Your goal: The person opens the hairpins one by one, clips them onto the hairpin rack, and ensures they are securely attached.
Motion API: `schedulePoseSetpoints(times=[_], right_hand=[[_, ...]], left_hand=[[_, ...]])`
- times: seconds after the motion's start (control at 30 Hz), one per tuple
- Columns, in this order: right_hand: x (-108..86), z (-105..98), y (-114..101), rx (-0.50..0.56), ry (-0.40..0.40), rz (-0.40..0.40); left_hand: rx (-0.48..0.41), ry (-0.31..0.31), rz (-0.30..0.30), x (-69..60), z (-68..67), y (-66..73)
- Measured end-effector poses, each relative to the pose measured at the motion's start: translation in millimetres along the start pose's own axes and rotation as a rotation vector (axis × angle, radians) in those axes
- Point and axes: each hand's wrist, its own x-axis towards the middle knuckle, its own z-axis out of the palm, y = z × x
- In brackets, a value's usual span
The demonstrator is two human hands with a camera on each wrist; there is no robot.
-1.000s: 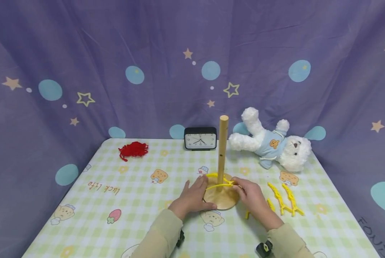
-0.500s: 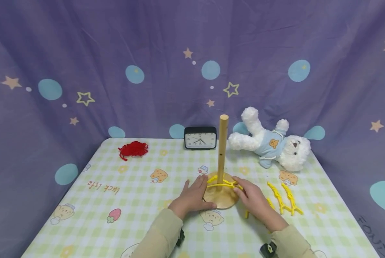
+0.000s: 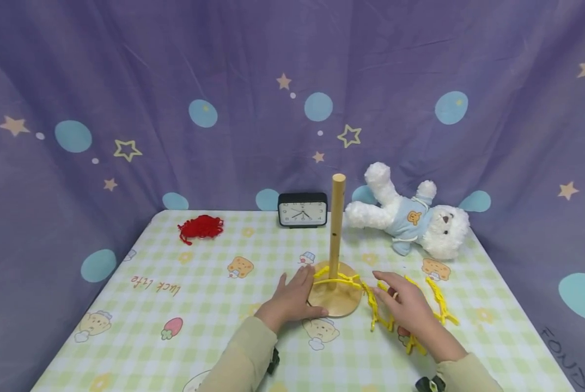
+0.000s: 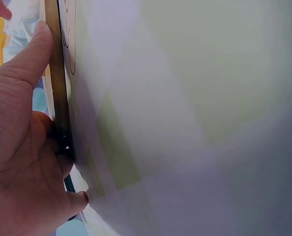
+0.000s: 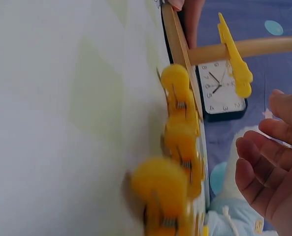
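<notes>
One yellow clip [image 3: 349, 280] around the wooden post [image 3: 336, 228]

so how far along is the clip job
Looks done: one yellow clip straddles the wooden pole. In hand: the left hand holds the base; the right hand, holding nothing, hovers by loose clips. Probably left: those loose clips, lying on the table.
</notes>
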Motion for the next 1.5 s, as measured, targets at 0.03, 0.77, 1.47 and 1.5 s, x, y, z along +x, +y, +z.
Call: schedulePoseSetpoints(times=[0.03,0.77,1.47,1.5], right_hand=[[-1.6,-2.2,1.4,-0.008,0.003,0.009],[-44.0,-58.7,43.9,-0.158,0.055,0.175],[-54.1,-73.6,76.9,-0.19,-0.131,0.346],[-53.9,-73.3,77.9,-0.186,-0.143,0.355]], left_hand=[[0.004,-0.002,-0.001,-0.1,-0.4,-0.1],[0.014,-0.003,0.009,-0.5,-1.5,-1.2],[0.011,-0.011,0.004,1.7,1.5,-2.0],[0.009,-0.012,0.004,1.8,1.5,-2.0]])
